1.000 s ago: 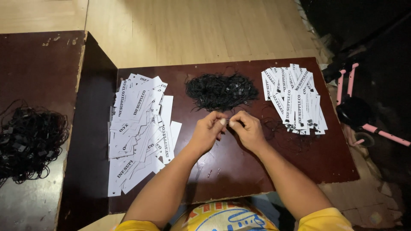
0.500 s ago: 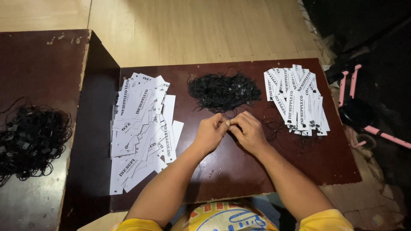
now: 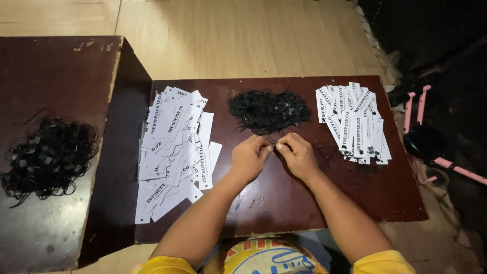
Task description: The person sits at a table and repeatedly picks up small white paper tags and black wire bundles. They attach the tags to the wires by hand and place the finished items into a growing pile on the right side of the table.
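A dark brown table (image 3: 284, 203) carries the work; a second, higher table (image 3: 50, 71) stands to its left with a tangle of black cords (image 3: 48, 155). On the main table, a large spread of white paper tags (image 3: 172, 152) lies left, a smaller stack of strung tags (image 3: 355, 122) right, and a pile of black string loops (image 3: 269, 109) at centre rear. Just before that pile, the left hand (image 3: 250, 158) and right hand (image 3: 299, 155) meet, fingertips pinched closed on a thin black string (image 3: 274, 139), barely discernible.

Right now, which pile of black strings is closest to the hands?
The black string pile just above both hands, between the tag stacks; the other lies far left.
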